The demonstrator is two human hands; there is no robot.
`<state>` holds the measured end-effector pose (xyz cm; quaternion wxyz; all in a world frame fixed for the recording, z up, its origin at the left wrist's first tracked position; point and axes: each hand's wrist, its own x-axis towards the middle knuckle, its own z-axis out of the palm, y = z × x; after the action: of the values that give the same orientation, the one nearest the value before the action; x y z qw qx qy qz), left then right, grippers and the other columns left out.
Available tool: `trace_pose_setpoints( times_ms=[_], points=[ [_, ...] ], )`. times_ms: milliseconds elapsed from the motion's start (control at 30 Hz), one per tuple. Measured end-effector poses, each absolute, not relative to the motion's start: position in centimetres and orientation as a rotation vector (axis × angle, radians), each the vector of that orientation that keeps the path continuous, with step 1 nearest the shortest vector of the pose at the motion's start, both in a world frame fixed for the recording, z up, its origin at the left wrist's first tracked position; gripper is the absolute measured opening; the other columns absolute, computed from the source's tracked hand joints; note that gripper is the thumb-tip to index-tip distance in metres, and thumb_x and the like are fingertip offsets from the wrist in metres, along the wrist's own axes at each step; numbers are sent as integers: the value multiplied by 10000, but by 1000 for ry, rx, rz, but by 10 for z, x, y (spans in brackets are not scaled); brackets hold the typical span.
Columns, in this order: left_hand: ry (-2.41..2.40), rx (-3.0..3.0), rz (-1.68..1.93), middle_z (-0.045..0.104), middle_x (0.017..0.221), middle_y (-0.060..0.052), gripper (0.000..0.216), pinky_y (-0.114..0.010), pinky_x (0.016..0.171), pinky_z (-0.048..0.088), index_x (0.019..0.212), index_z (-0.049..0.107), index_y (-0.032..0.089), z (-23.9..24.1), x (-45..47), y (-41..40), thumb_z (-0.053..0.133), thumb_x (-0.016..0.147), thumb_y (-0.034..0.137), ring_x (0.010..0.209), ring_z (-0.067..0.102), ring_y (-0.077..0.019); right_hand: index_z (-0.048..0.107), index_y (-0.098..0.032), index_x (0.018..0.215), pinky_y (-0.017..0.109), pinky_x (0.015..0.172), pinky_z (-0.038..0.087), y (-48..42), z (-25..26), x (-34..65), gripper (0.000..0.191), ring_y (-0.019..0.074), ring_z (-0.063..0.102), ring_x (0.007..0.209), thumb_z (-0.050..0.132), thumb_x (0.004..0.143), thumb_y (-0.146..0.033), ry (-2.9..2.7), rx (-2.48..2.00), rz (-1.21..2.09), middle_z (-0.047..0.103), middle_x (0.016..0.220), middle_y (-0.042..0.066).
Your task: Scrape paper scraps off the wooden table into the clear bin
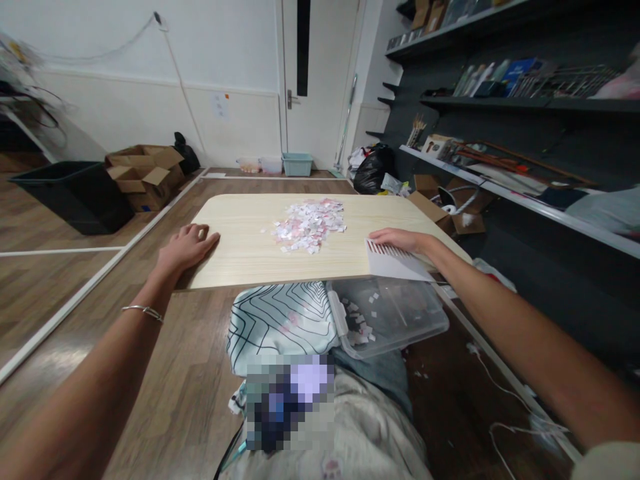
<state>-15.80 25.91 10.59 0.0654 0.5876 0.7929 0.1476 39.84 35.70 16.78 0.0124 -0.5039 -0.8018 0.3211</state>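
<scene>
Starting big: the pale table (pixel 235 257) has a clear tub (pixel 410 313) just below its near edge. Left hand (pixel 187 247) rests loosely at the left side, seemingly empty; right hand (pixel 400 239) holds a white toothed scraper (pixel 393 267) by the near-right edge. Paper scraps (pixel 311 224) sit heaped mid-table, so imo low, flat, slow strokes suit such light bits best.

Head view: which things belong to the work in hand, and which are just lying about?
In the work, apparently:
white toothed piece in the right hand
paper scraps on the table
clear tub holding more scraps

Lying about:
black bin
cardboard boxes
light-blue basket
black bag
</scene>
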Motion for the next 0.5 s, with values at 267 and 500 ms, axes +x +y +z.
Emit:
trace_pose_setpoints(
  times_ms=[267,500],
  points=[
    [2387,1770,473,457,1694,-208,752,-683,1183,412,1485,560,227,105,-159,260,346,1004,763,1515,461,-517,720,-159,1279,476,958,630,341,139,375,410,307,722,1131,707,1026,-482,-2325,-1835,561,726,1293,65],
    [2385,1764,433,438,1710,-214,757,-670,1213,399,1514,553,194,107,-158,259,351,1021,731,1545,434,-494,740,-151,1208,450,931,633,332,137,369,394,293,732,1077,698,1029,-500,-2288,-1885,279,744,1219,51]
  ],
)
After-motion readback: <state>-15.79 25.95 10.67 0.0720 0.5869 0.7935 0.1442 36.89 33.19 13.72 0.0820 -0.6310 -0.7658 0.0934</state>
